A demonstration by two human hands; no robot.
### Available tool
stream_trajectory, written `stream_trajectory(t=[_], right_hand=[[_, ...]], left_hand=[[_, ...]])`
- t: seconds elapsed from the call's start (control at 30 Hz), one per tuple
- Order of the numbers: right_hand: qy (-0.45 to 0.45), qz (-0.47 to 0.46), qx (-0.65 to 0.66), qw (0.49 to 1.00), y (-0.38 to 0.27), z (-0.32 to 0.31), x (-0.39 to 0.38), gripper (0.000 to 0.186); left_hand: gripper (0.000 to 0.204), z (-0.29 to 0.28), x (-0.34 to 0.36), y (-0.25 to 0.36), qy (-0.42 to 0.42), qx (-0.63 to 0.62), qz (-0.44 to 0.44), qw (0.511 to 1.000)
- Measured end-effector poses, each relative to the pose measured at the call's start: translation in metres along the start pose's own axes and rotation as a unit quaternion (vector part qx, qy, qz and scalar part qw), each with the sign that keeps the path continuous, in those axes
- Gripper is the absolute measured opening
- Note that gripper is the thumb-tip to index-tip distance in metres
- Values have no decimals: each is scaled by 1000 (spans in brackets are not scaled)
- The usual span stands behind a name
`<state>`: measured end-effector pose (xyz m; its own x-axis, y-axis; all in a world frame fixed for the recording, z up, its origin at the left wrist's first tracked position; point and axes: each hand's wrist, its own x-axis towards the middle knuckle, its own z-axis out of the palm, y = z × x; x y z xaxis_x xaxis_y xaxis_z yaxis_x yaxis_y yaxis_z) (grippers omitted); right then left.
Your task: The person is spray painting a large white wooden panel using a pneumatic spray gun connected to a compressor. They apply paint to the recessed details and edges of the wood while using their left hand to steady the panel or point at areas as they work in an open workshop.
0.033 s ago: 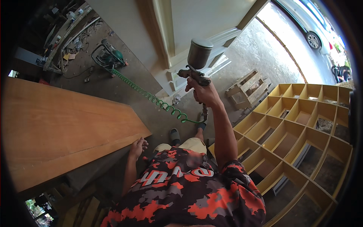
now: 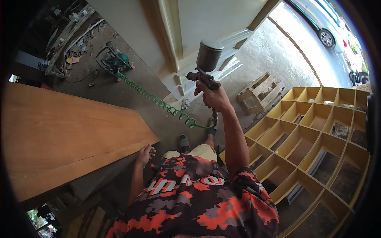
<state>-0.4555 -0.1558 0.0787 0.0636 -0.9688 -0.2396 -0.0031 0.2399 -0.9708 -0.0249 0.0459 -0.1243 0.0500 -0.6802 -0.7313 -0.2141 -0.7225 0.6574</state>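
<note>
My right hand [image 2: 215, 96] is closed around the grip of a spray gun [image 2: 203, 79], raised in front of me. A grey metal paint cup [image 2: 209, 55] sits upright on top of the gun. From the base of its handle, a coiled green air hose [image 2: 152, 98] runs off to the far left. My left hand [image 2: 146, 154] hangs low beside the near corner of a reddish-brown wooden panel [image 2: 75, 129], its fingers loosely bent and nothing visible in them. Whether it touches the panel's edge I cannot tell. Ahead of the gun stands a pale panelled surface [image 2: 220, 27] with raised mouldings.
A green air compressor [image 2: 121, 61] stands on the floor at far left, near scattered scraps. On my right is a large yellowish grid of wooden compartments [image 2: 295, 129]. A wooden crate [image 2: 262, 93] lies beyond it. A car [image 2: 323, 27] is parked outside at far right.
</note>
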Motion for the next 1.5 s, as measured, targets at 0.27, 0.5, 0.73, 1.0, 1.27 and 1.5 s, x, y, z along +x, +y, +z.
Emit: stream_trajectory(t=[0.27, 0.5, 0.73, 1.0, 1.27, 1.5], right_hand=[[244, -115, -96, 958, 46, 3, 19, 26], [213, -88, -32, 973, 84, 5, -14, 21], [113, -105, -25, 988, 83, 3, -43, 20], [129, -121, -26, 984, 86, -3, -41, 21], [-25, -111, -14, 993, 52, -48, -30, 16], [-155, -209, -61, 964, 49, -95, -27, 15]], left_hand=[[45, 0, -3, 6, 8, 11, 2, 1000], [45, 1, -7, 11, 6, 21, -16, 1000], [45, -1, -2, 22, -7, 49, -12, 999], [44, 9, 1, 50, -3, 88, -33, 996], [40, 50, -19, 94, 12, 113, 27, 993], [30, 188, -56, 286, 4, 25, 316, 948]])
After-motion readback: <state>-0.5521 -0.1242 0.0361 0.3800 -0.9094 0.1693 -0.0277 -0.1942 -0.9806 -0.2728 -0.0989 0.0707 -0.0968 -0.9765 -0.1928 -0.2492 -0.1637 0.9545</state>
